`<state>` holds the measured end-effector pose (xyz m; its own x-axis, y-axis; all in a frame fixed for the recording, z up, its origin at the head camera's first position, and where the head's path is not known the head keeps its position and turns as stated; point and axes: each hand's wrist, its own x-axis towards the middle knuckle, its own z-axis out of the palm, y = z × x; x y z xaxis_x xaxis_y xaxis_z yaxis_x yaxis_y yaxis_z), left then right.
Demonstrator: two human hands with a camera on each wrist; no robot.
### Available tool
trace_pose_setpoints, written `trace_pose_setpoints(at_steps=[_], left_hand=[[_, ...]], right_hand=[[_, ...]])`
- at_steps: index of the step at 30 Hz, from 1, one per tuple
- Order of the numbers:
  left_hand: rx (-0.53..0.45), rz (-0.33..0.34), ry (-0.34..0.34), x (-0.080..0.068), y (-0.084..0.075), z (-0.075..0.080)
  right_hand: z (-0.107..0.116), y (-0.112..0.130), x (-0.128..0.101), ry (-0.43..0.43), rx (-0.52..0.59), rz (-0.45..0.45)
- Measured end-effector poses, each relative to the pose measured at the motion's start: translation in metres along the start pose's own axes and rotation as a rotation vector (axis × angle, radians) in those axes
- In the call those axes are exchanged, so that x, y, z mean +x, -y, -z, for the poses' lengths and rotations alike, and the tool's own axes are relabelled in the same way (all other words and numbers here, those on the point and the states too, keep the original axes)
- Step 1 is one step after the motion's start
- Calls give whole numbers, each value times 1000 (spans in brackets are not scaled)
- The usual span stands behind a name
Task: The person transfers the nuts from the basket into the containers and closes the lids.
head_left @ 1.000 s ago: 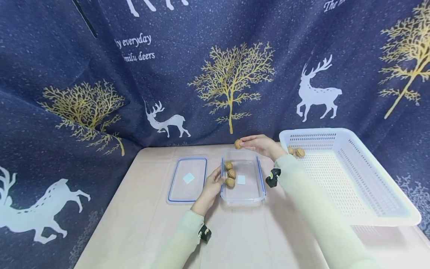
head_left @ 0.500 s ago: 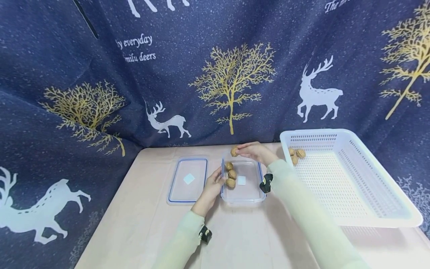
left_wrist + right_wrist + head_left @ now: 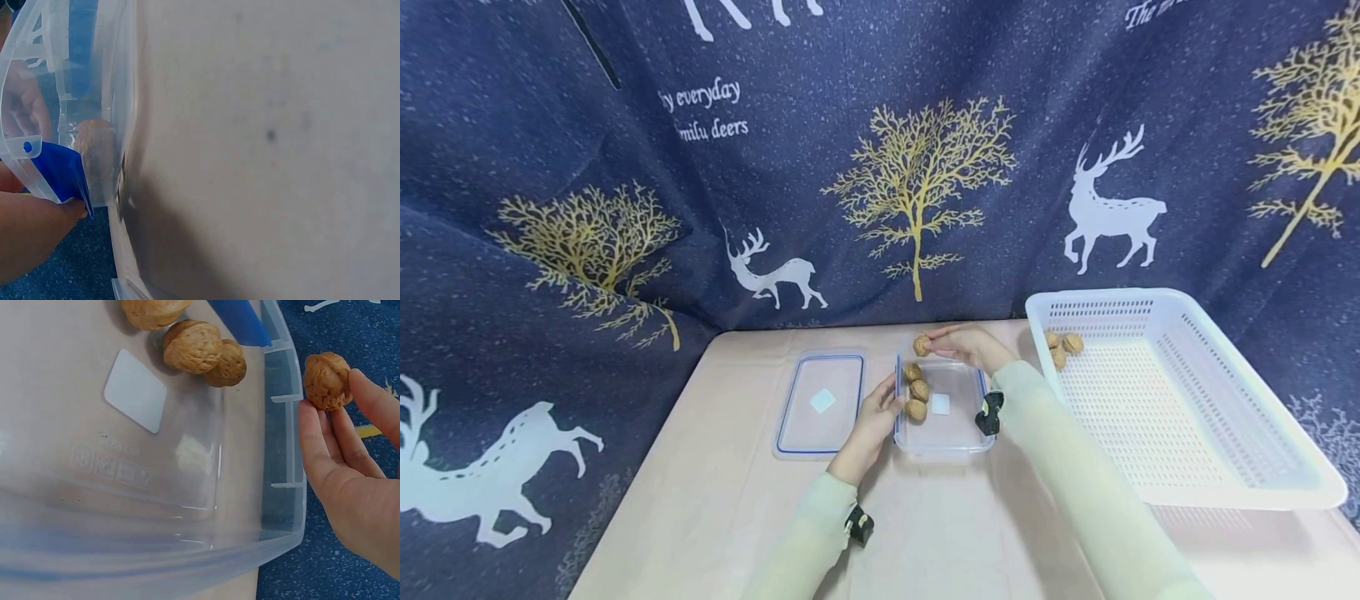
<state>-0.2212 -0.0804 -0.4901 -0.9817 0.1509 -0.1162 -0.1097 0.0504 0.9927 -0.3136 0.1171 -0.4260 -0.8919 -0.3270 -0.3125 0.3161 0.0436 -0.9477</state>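
A clear plastic container point(image 3: 955, 443) with blue-edged sides stands mid-table. Three walnuts point(image 3: 918, 390) lie in a row along its left side. My right hand point(image 3: 964, 343) pinches another walnut point(image 3: 327, 381) between thumb and fingertips, over the container's far rim. On the left, my left hand point(image 3: 874, 417) grips the container's side wall, its thumb at the blue clip point(image 3: 62, 172) in the left wrist view. Through the clear wall a walnut point(image 3: 95, 150) shows there, partly blurred.
A clear lid point(image 3: 805, 442) with a blue seal lies flat left of the container. At the right stands a large white perforated basket point(image 3: 1262, 492), with three walnuts point(image 3: 1072, 343) in its far left corner. A dark patterned cloth point(image 3: 880, 167) hangs behind the table.
My right hand has moved left and down with its walnut, from beyond the container to over its far rim. The left hand stays on the container's side.
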Motion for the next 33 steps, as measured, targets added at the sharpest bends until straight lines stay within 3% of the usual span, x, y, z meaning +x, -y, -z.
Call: trace_pose_setpoints(at_steps=[5,13,20,25,27,29,33], left_hand=[[-11,-7,3,0,0,0],[-27,-15,7,3,1,1],[-42,-23,28,1,-1,1],[-47,-37,43,-1,-3,1],[-45,-38,47,-1,-2,1],[-46,-37,46,-1,-1,1],[-40,-38,39,0,1,2]], right_hand=[[0,-5,2,9,-37,3],[-2,-12,3,11,8,5],[-2,-24,15,-35,-20,-6],[43,-86,98,11,37,17],[56,-103,120,16,29,12],[53,-100,115,10,14,9],[15,-55,54,-75,-54,-38]])
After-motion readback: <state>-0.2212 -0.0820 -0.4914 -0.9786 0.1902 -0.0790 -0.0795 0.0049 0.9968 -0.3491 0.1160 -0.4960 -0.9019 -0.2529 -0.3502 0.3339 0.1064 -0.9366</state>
